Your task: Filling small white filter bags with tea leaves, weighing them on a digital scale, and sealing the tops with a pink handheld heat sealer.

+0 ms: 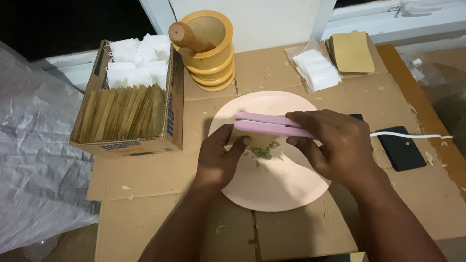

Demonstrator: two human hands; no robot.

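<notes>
Pink handheld sealer (269, 124) is held level above the pink plate (291, 194), clamped across the top edge of a small pale sachet (262, 141). The right hand (335, 145) is wrapped over the sealer's right end, fingers curled and pressed down on it. The sachet is pinched from below by the left hand (218, 157), thumb and fingers closed on its lower left corner. A small heap of crushed green leaves (263, 153) is seen on the plate just under the sachet.

The plate is set on flattened cardboard (145, 213). A cardboard box (127, 109) filled with upright tan envelopes and white sachets is placed to the left. A yellow wooden mortar (211, 53) with its pestle (190, 39) leaning inside is placed behind the plate. A bag of white sachets (315, 68) and a stack of tan envelopes (350, 52) are laid at the upper right. A black device (401, 148) with a white cable (412, 136) is found just right of the right hand.
</notes>
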